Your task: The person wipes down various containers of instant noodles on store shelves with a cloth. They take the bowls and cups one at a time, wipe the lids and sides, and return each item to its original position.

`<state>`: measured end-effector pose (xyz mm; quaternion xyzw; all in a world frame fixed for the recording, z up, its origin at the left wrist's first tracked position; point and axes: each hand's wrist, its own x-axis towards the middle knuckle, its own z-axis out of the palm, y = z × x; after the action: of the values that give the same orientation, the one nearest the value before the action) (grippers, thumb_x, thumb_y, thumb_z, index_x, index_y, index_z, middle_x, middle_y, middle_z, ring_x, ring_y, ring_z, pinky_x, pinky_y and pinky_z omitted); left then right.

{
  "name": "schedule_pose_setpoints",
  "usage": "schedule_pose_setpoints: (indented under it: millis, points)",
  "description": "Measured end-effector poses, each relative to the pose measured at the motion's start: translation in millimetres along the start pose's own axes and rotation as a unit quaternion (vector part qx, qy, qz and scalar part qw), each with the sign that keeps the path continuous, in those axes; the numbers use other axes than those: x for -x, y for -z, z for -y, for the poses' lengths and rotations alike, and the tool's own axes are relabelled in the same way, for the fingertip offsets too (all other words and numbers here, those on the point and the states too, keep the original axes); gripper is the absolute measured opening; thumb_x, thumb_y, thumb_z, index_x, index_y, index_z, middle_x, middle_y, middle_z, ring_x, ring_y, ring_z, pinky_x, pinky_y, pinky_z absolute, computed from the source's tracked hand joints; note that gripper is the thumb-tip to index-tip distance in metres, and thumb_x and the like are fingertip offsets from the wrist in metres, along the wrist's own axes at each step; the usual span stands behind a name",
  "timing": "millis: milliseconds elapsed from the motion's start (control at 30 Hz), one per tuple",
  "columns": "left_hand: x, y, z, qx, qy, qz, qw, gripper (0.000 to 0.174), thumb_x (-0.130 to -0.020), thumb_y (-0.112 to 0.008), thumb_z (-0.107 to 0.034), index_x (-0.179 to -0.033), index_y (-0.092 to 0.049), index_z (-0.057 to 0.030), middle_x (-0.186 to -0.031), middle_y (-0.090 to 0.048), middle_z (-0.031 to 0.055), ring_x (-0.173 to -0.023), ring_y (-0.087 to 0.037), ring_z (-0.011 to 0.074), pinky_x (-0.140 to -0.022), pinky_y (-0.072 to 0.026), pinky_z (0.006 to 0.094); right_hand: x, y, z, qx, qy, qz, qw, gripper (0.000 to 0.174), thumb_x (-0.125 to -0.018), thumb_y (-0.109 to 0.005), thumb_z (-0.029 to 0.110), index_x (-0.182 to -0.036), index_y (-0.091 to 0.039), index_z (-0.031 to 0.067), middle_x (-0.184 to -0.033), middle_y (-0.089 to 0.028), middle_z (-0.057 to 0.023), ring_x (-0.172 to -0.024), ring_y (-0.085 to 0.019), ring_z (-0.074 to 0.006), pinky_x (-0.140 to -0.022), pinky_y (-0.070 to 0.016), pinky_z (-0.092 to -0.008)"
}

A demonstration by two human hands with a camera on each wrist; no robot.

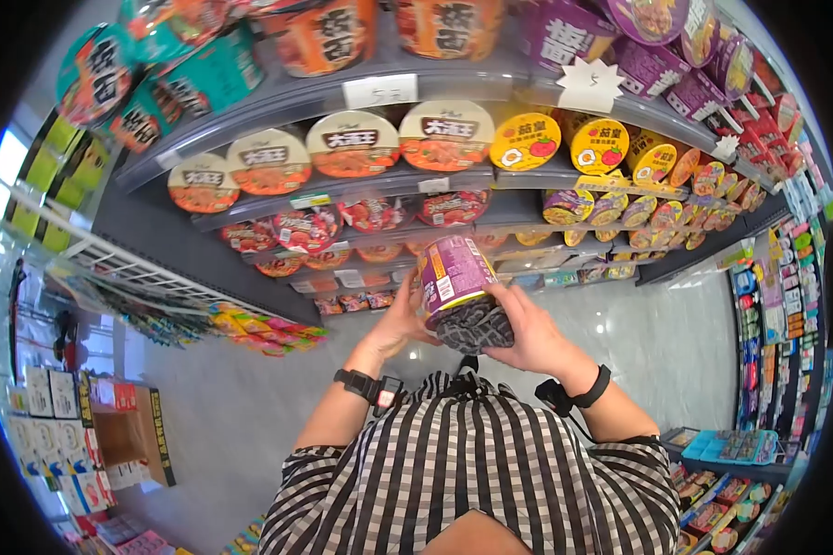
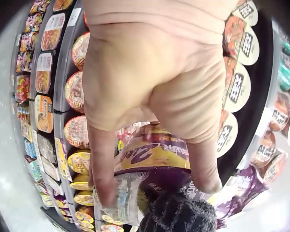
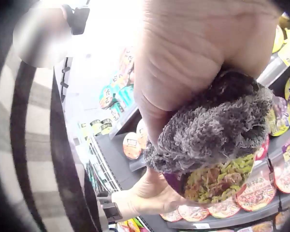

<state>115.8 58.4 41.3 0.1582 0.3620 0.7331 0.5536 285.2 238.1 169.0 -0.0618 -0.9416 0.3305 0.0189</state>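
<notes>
A purple instant noodle cup (image 1: 455, 268) is held up in front of the chest, tilted, before the shelves. My left hand (image 1: 400, 324) grips it from the left; in the left wrist view, thumb and finger straddle its purple and yellow side (image 2: 157, 157). My right hand (image 1: 535, 335) holds a dark grey fluffy cloth (image 1: 472, 326) bunched against the near end of the cup. In the right wrist view the cloth (image 3: 212, 130) fills the palm and overlaps the cup's lid (image 3: 220, 179), printed with noodles. The cloth hides part of the lid and some fingertips.
Shelves (image 1: 342, 190) of noodle bowls and cups curve across the front, with orange-lidded bowls (image 1: 354, 143) and yellow-lidded cups (image 1: 526, 141) in rows. A white wire rack (image 1: 130, 259) stands at left. Another stocked shelf (image 1: 773, 314) is at right, above grey floor (image 1: 611, 333).
</notes>
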Motion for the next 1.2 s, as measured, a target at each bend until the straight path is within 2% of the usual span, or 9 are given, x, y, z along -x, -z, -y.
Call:
schedule_pose_setpoints:
  millis: [267, 433, 567, 767, 900, 933, 1000, 1133, 1200]
  points:
    - [50.5, 22.2, -11.6, -0.034, -0.038, 0.007, 0.999, 0.119, -0.066, -0.083, -0.036, -0.151, -0.001, -0.0222, -0.145, -0.037, 0.0115, -0.122, -0.048, 0.0269, -0.063, -0.0572, 0.0398, -22.5, -25.8, 53.3, -0.049, 0.037, -0.032, 0.998, 0.088, -0.061, -0.08, 0.015, -0.136, -0.035, 0.0034, -0.11, -0.05, -0.0185, -0.104, -0.054, -0.0349, -0.09, -0.0451, -0.0397]
    - [65.6, 23.9, -8.5, 0.05, -0.054, -0.026, 0.997, 0.113, -0.069, -0.078, -0.049, -0.152, -0.007, -0.0184, -0.148, -0.034, 0.0093, -0.132, -0.04, 0.0259, -0.105, -0.036, 0.043, -28.6, -39.5, 88.2, 0.033, 0.081, 0.002, 0.996, 0.086, -0.063, -0.08, 0.019, -0.134, -0.035, 0.0007, -0.112, -0.049, -0.0211, -0.103, -0.055, -0.0379, -0.084, -0.0481, -0.043]
    - [78.8, 43.4, -16.4, 0.143, -0.113, -0.035, 0.983, 0.11, -0.066, -0.068, -0.068, -0.146, -0.025, -0.0049, -0.143, -0.041, 0.0102, -0.129, -0.043, 0.0247, -0.106, -0.0366, 0.038, -29.0, -48.7, 130.5, 0.122, 0.169, 0.043, 0.977, 0.085, -0.062, -0.08, 0.018, -0.133, -0.037, 0.0024, -0.114, -0.049, -0.0189, -0.104, -0.055, -0.0357, -0.08, -0.051, -0.0431]
    - [96.1, 50.3, -45.8, 0.145, -0.2, -0.045, 0.968, 0.096, -0.068, -0.069, -0.064, -0.137, -0.039, -0.004, -0.132, -0.053, 0.0126, -0.119, -0.053, 0.0255, -0.101, -0.0454, 0.0404, -28.2, -46.0, 142.7, 0.114, 0.308, 0.091, 0.94, 0.08, -0.062, -0.08, 0.016, -0.132, -0.043, 0.0041, -0.114, -0.052, -0.0135, -0.102, -0.055, -0.0318, -0.083, -0.0505, -0.041]
    - [106.1, 38.4, -65.7, 0.19, -0.219, 0.007, 0.957, 0.095, -0.069, -0.071, -0.061, -0.137, -0.038, -0.0034, -0.132, -0.052, 0.0152, -0.119, -0.054, 0.0288, -0.095, -0.0504, 0.0425, -20.8, -34.1, 88.3, -0.087, 0.219, -0.189, 0.953, 0.063, -0.062, -0.075, 0.013, -0.12, -0.054, 0.0017, -0.115, -0.059, -0.0125, -0.102, -0.058, -0.0276, -0.087, -0.0469, -0.0386]
    - [106.8, 34.6, -67.5, 0.185, -0.222, 0.018, 0.957, 0.096, -0.068, -0.072, -0.061, -0.137, -0.038, -0.0033, -0.132, -0.052, 0.0154, -0.118, -0.055, 0.0292, -0.094, -0.0512, 0.0426, -19.0, -37.8, 70.1, -0.218, 0.129, -0.225, 0.941, 0.06, -0.074, -0.068, 0.014, -0.129, -0.048, 0.0014, -0.123, -0.057, -0.0114, -0.107, -0.057, -0.0233, -0.092, -0.0459, -0.038]
    - [99.1, 27.3, -63.8, 0.191, -0.212, 0.027, 0.958, 0.096, -0.068, -0.076, -0.056, -0.138, -0.037, -0.0037, -0.131, -0.053, 0.0139, -0.118, -0.054, 0.0271, -0.096, -0.0494, 0.0413, -30.3, -41.5, 79.0, -0.596, 0.013, -0.185, 0.781, 0.058, -0.085, -0.059, 0.011, -0.138, -0.039, 0.0027, -0.126, -0.055, -0.0102, -0.112, -0.055, -0.0225, -0.095, -0.0452, -0.0368]
    - [87.3, 6.1, -72.2, 0.124, -0.222, -0.006, 0.967, 0.091, -0.068, -0.084, -0.037, -0.138, -0.036, -0.0034, -0.129, -0.052, 0.0095, -0.119, -0.051, 0.0217, -0.102, -0.0417, 0.0391, -51.4, -69.9, 59.8, -0.615, -0.035, -0.171, 0.769, 0.052, -0.09, -0.054, 0.009, -0.139, -0.037, 0.0061, -0.126, -0.055, -0.0092, -0.112, -0.056, -0.0197, -0.092, -0.0476, -0.0347]
    - [90.1, 3.4, -85.7, -0.077, -0.263, -0.066, 0.959, 0.086, -0.071, -0.082, -0.027, -0.138, -0.035, -0.0019, -0.13, -0.05, 0.0092, -0.118, -0.052, 0.0199, -0.101, -0.0418, 0.0368, -55.5, -63.9, 52.9, -0.643, -0.037, -0.161, 0.748, 0.05, -0.091, -0.054, 0.01, -0.138, -0.039, 0.0062, -0.125, -0.056, -0.0087, -0.11, -0.057, -0.0191, -0.091, -0.0481, -0.0344]
